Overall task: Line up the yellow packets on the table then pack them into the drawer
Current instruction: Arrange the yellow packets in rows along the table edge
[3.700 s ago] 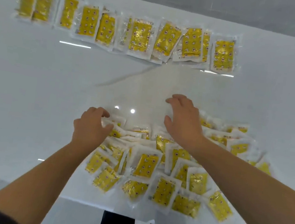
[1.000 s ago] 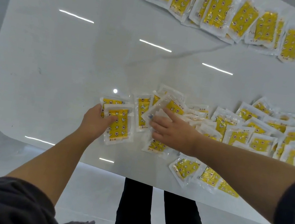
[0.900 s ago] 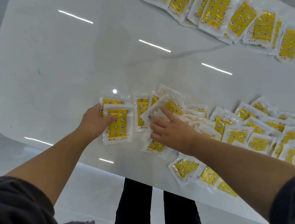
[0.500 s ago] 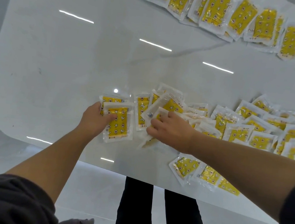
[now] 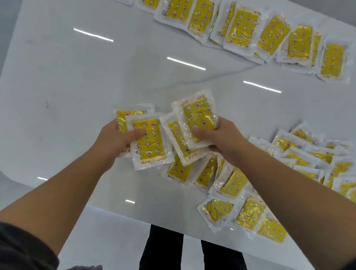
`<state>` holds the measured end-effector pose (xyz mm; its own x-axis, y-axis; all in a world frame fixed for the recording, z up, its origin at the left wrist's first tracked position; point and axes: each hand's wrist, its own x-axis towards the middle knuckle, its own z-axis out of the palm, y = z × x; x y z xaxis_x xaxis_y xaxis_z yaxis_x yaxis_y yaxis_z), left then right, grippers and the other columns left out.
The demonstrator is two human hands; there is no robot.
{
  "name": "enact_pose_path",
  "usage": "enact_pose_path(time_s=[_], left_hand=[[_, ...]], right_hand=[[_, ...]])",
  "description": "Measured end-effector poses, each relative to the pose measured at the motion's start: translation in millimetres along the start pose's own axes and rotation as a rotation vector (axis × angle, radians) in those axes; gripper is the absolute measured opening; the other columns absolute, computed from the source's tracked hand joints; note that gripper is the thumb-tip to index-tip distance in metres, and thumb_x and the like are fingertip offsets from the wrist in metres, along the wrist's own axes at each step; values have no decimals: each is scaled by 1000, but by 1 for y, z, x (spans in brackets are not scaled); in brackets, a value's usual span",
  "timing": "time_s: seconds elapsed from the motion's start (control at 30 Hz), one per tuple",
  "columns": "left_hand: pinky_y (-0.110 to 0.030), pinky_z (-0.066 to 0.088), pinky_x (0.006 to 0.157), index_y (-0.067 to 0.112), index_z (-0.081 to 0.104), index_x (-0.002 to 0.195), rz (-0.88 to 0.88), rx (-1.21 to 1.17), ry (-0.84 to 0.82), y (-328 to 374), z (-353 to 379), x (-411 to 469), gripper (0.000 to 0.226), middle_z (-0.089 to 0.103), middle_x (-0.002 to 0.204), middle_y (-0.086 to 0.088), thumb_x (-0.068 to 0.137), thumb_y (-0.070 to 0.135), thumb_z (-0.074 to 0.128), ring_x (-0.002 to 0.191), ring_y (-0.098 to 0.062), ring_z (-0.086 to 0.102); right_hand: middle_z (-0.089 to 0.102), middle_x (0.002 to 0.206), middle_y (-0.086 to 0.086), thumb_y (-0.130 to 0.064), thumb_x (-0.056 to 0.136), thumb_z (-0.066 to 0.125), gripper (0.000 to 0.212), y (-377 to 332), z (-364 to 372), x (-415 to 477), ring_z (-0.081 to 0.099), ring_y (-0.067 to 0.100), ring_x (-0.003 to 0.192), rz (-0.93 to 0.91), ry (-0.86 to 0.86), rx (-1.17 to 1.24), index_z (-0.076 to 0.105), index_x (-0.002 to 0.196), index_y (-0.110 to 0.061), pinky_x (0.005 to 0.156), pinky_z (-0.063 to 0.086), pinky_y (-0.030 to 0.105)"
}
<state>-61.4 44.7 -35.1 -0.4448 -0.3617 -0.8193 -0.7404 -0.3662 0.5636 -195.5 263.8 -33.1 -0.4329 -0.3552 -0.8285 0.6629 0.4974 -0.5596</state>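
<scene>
Right hand point(image 5: 224, 139): half a second ago laid flat on the left end of the loose pile point(image 5: 229, 183), now raised off it, gripping a small tilted bunch of yellow packets point(image 5: 197, 117) with the thumb across the front one. Left hand point(image 5: 114, 139): thumb now reaches further over the yellow face of its pair of packets point(image 5: 148, 144), and the right hand's bunch has come across to overlap that pair's right edge.
</scene>
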Motion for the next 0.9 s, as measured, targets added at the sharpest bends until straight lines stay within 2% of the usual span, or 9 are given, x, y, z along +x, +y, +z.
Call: enact_pose_path(time_s=[0.07, 0.1, 0.17, 0.3, 0.5, 0.57, 0.7, 0.8, 0.9], left_hand=[[-36, 57, 75, 19, 65, 108, -4, -36, -57, 14, 19, 2, 33, 74, 101, -4, 79, 8, 75, 89, -23, 72], [-40, 57, 80, 18, 65, 109, -5, -58, -86, 22, 31, 4, 32, 74, 103, -6, 80, 7, 74, 92, -25, 72], [-41, 56, 82, 14, 64, 113, -5, -96, -137, 36, 57, 9, 33, 73, 105, -8, 82, 6, 71, 95, -26, 71], [-38, 59, 73, 11, 62, 116, 15, -143, -174, 60, 116, 22, 30, 73, 103, -9, 86, 6, 67, 91, -25, 72], [-39, 58, 81, 16, 62, 112, 67, -65, -229, 93, 211, 47, 22, 71, 105, -5, 92, 9, 60, 90, -20, 70], [-36, 58, 76, 19, 63, 106, 85, -49, -242, 106, 241, 59, 17, 72, 98, -2, 93, 9, 57, 87, -19, 71], [-31, 56, 62, 19, 60, 93, 83, -17, -160, 142, 286, 84, 13, 67, 83, -2, 91, 9, 53, 75, -18, 69], [-43, 56, 84, 20, 62, 94, 165, 84, -112, 165, 314, 101, 15, 68, 94, -4, 80, 15, 63, 94, -26, 68], [-45, 54, 90, 24, 63, 86, 244, 212, -50, 181, 338, 113, 13, 71, 93, 2, 78, 14, 68, 94, -21, 69]], right_hand=[[71, 97, 8, -12, 83, 73, 26, -4, -14, 1, 69, 23, 83, 56, -29, 200, 62, 107, -10, 64, 57, 31], [72, 98, 8, -12, 84, 71, 28, -5, -21, 4, 70, 23, 83, 77, -42, 270, 62, 110, -9, 64, 57, 30], [72, 102, 7, -11, 85, 69, 30, -8, -38, 8, 71, 24, 89, 90, -63, 364, 62, 115, -10, 70, 60, 34], [70, 113, 9, -11, 89, 65, 28, -11, -86, 18, 68, 27, 100, 58, -11, 447, 61, 117, -13, 82, 58, 41], [70, 113, 9, -12, 88, 66, 30, -20, -173, 34, 68, 27, 101, 22, 100, 492, 61, 117, -15, 86, 56, 44], [70, 106, 6, -13, 88, 66, 28, -27, -202, 41, 68, 23, 93, 0, 133, 496, 62, 116, -15, 83, 57, 41], [70, 90, 1, -12, 88, 67, 23, -45, -246, 57, 68, 16, 76, -51, 223, 530, 63, 111, -14, 63, 58, 31], [70, 84, -1, -9, 87, 67, 14, -61, -274, 70, 68, 14, 72, -84, 300, 575, 65, 100, -15, 64, 59, 31], [73, 97, 2, -8, 87, 67, 19, -70, -294, 83, 71, 20, 86, -110, 347, 573, 65, 104, -16, 75, 60, 37]])
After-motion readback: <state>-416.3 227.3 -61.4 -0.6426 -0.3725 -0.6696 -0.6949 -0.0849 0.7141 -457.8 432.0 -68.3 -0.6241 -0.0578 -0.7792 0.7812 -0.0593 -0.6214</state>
